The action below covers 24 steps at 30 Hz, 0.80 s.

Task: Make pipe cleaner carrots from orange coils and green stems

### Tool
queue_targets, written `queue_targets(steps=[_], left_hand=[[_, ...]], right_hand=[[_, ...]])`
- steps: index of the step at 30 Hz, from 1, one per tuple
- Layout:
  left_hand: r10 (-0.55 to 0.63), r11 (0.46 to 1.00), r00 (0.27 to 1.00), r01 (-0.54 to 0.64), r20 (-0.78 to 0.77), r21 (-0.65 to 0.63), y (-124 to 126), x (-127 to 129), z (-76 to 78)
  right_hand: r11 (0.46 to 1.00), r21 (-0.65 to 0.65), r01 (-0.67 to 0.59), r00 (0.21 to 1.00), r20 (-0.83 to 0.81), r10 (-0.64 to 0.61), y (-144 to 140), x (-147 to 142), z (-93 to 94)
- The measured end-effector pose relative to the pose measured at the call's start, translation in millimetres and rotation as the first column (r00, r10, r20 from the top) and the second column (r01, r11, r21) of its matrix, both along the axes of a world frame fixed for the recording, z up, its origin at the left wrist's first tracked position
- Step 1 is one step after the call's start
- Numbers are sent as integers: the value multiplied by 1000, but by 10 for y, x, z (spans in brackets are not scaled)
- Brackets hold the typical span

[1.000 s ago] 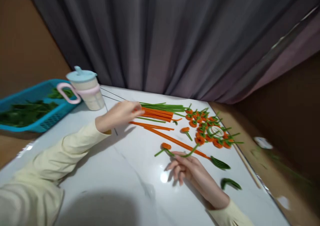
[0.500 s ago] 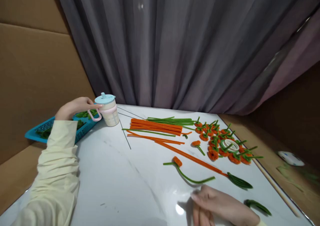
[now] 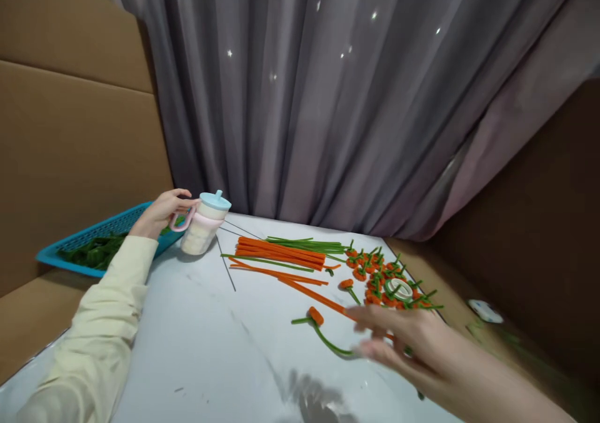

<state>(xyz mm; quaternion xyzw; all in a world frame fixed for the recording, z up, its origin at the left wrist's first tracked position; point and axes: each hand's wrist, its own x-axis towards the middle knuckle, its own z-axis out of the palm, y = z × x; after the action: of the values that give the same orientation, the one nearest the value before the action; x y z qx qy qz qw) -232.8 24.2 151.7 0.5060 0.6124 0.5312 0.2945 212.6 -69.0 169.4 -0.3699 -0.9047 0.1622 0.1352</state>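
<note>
My left hand point(image 3: 164, 212) grips the pink handle of a cup point(image 3: 202, 228) with a pale blue lid. The cup leans a little to the right, its base at the table's far left. My right hand point(image 3: 407, 335), partly blurred, hovers over the right side of the table with thumb and fingers apart and nothing seen between them. Under it, long orange pipe cleaners point(image 3: 312, 293) are partly hidden. Close to its fingertips lies a green pipe cleaner point(image 3: 328, 343) with a small orange coil point(image 3: 315, 315) on it.
A blue basket point(image 3: 51, 255) of green pieces stands left of the cup. Orange point(image 3: 276, 252) and green pipe cleaner bundles point(image 3: 309, 244) lie mid-table. Several orange pieces with green stems point(image 3: 372, 276) and a white ring point(image 3: 398, 289) are at right. A grey curtain point(image 3: 290, 98) hangs behind.
The cup has gone from upright to tilted, with my left hand on its handle. My right hand has risen from the front edge and opened. The view has shifted.
</note>
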Motion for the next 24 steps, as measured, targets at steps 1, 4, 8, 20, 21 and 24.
queue_targets(steps=[1, 4, 8, 20, 21, 24], left_hand=[[-8, 1000, 1000, 8, 15, 2, -47, 56, 77], [-42, 999, 999, 41, 28, 28, -349, 339, 321], [-194, 974, 981, 191, 9, 124, -890, 923, 477], [-730, 550, 513, 833, 451, -56, -1211, 1659, 170], [-734, 539, 498, 841, 461, -49, -1217, 1662, 170], [-733, 523, 475, 851, 486, -45, -1229, 1668, 168]], right_hand=[[994, 80, 68, 997, -38, -65, 2, -69, 49], [930, 326, 171, 974, -200, -109, 27, -315, 108], [690, 661, 294, 945, -307, -109, 26, -704, 92], [718, 642, -268, 901, -96, 422, -446, -639, 123], [717, 620, -319, 878, -91, 469, -466, -617, 154], [683, 601, -416, 796, -121, 592, -523, -517, 200]])
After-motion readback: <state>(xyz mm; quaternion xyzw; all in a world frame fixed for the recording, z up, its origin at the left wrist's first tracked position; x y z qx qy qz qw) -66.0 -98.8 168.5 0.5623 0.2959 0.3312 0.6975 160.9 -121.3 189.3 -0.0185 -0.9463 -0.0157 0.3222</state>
